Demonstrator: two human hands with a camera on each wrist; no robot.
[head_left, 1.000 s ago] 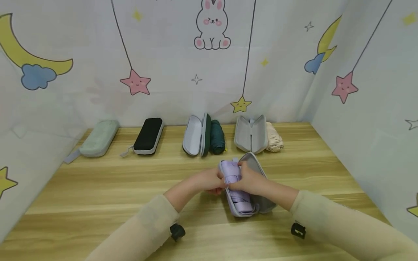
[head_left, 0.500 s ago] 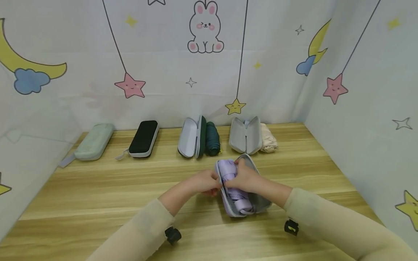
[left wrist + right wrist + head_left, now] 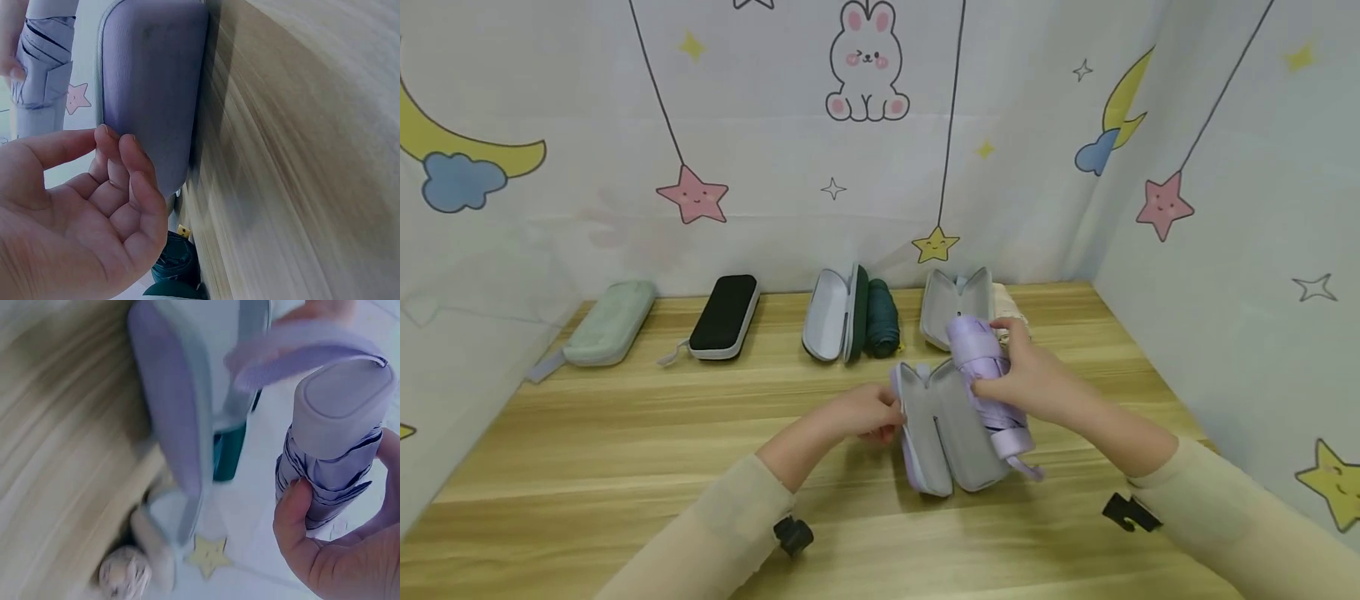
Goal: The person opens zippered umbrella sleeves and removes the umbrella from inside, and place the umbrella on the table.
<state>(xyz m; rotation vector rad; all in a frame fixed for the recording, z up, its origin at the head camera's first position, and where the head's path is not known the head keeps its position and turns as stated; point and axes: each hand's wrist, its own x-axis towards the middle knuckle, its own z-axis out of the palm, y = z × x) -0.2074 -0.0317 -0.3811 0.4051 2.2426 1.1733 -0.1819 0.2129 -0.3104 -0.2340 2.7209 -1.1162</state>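
Note:
In the head view my right hand (image 3: 1041,379) grips a folded lilac umbrella (image 3: 974,343), holding it above the right half of an open lilac case (image 3: 923,454) with grey lining. My left hand (image 3: 865,412) is at the case's left edge. Thumb and fingertips of the left hand (image 3: 94,212) pinch the rim of the case (image 3: 153,81) in the left wrist view. The right wrist view has the umbrella (image 3: 340,409) between the thumb and fingers of the right hand (image 3: 350,559), its strap loop hanging from the end cap.
Along the table's back stand a pale green case (image 3: 612,323), a black case (image 3: 725,312), an open dark green case (image 3: 829,317) beside a dark green umbrella (image 3: 882,321), and an open grey-lined case (image 3: 936,312) beside a cream umbrella (image 3: 1006,302). A printed curtain (image 3: 775,150) hangs behind.
My right hand has lifted the lilac umbrella out of the case and moved it to the right. The case is spread wider, its lining exposed. My left hand has stayed at the case's edge.

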